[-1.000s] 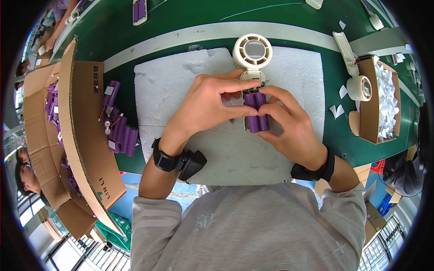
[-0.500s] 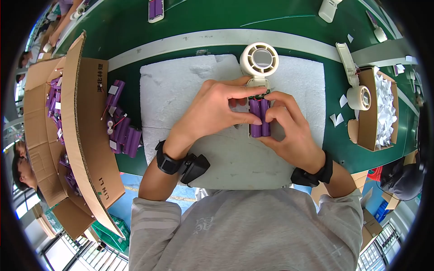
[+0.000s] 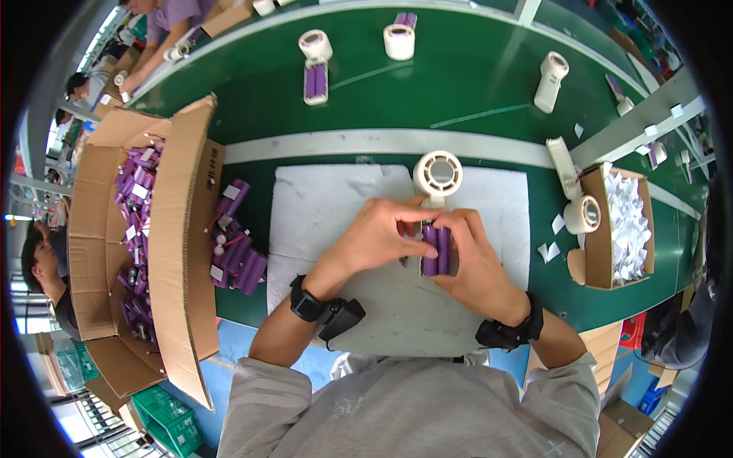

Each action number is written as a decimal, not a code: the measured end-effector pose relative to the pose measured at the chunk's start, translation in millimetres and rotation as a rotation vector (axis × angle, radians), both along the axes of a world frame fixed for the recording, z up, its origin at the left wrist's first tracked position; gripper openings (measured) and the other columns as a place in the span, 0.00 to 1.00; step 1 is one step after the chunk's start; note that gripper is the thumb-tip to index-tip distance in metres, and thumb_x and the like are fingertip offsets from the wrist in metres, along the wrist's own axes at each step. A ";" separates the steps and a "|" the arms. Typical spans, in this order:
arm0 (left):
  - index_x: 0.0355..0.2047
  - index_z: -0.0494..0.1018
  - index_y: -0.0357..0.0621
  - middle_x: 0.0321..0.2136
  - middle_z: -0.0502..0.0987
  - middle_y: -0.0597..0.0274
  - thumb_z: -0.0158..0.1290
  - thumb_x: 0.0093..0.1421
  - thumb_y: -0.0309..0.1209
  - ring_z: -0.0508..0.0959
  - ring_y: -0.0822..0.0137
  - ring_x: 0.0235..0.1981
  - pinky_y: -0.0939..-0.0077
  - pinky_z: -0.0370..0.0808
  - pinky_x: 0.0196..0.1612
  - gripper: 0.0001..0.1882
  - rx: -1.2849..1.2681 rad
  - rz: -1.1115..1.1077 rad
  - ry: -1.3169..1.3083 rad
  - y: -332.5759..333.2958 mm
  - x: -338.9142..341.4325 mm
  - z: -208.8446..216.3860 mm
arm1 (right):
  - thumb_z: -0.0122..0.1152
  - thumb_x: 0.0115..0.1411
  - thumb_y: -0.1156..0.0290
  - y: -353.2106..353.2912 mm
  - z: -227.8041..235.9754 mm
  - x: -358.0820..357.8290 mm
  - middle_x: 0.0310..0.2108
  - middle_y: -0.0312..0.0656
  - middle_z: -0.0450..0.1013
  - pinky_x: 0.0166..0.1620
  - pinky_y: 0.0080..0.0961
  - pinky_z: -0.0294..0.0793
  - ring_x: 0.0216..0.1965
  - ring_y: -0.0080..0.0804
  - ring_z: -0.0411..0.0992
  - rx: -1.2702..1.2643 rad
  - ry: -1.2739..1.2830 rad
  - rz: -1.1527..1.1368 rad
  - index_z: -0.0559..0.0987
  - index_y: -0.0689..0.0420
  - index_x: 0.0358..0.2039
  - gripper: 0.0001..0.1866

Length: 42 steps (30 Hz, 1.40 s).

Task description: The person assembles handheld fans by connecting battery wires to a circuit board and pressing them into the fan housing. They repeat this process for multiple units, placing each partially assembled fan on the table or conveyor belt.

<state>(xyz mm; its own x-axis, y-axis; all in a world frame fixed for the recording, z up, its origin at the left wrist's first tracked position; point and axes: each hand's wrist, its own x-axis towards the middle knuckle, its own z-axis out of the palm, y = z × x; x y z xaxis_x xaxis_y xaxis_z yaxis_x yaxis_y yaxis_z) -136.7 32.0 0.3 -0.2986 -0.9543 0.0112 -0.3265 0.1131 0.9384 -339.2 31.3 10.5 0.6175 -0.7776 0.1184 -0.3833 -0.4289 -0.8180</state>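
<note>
A white handheld fan [image 3: 438,174] lies on the foam-covered work mat, round head away from me, handle toward me. In its opened handle sits a purple two-cell battery pack [image 3: 431,256]. My left hand [image 3: 382,235] grips the handle from the left, its thumb on the cells and its fingers by the handle's upper end. From the right, my right hand [image 3: 482,263] closes round the pack, fingertips at the top of the cells and thumb near the lower end. Both hands cover much of the handle, and the part between the fingertips is hidden.
At left stands a cardboard box [image 3: 181,252] of purple battery packs, with several loose packs [image 3: 240,259] beside it. A small box of white paper pieces [image 3: 628,221] and another fan [image 3: 582,214] are at right. More fans [image 3: 551,82] lie on the green bench beyond the pale rail [image 3: 473,143].
The head view has tilted, bringing more of the far bench into sight. My hands stay on the fan and pack; my right fingers have bunched closer over the top of the cells.
</note>
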 end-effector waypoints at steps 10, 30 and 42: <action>0.46 0.80 0.45 0.27 0.81 0.67 0.69 0.45 0.26 0.73 0.80 0.26 0.80 0.74 0.31 0.25 0.146 0.029 -0.016 4.5 -5.2 -10.0 | 0.72 0.39 0.79 -1.6 5.0 -5.5 0.49 0.47 0.60 0.51 0.37 0.73 0.49 0.50 0.67 -0.031 0.079 0.079 0.65 0.56 0.53 0.38; 0.52 0.74 0.47 0.50 0.76 0.52 0.64 0.50 0.30 0.77 0.55 0.47 0.65 0.75 0.48 0.27 -0.448 0.415 -0.338 -5.8 43.2 -22.7 | 0.70 0.48 0.71 -83.9 21.6 -17.2 0.55 0.54 0.65 0.54 0.42 0.69 0.54 0.57 0.65 -0.585 0.399 -0.451 0.69 0.62 0.55 0.33; 0.46 0.76 0.43 0.44 0.76 0.50 0.60 0.47 0.22 0.72 0.48 0.51 0.64 0.67 0.57 0.23 -0.023 0.530 -0.854 124.5 111.6 32.8 | 0.69 0.48 0.66 -81.8 13.3 -127.2 0.38 0.51 0.76 0.49 0.44 0.70 0.44 0.51 0.74 -0.392 0.871 -0.694 0.73 0.62 0.50 0.29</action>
<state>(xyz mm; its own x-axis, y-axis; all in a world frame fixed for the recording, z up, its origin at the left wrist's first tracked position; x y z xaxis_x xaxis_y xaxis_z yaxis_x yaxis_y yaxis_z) -25.0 156.5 33.1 0.2482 -0.9686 0.0117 -0.9028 -0.2269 0.3654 -466.4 -50.6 23.8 0.0675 -0.9829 0.1714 -0.9971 -0.0727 -0.0245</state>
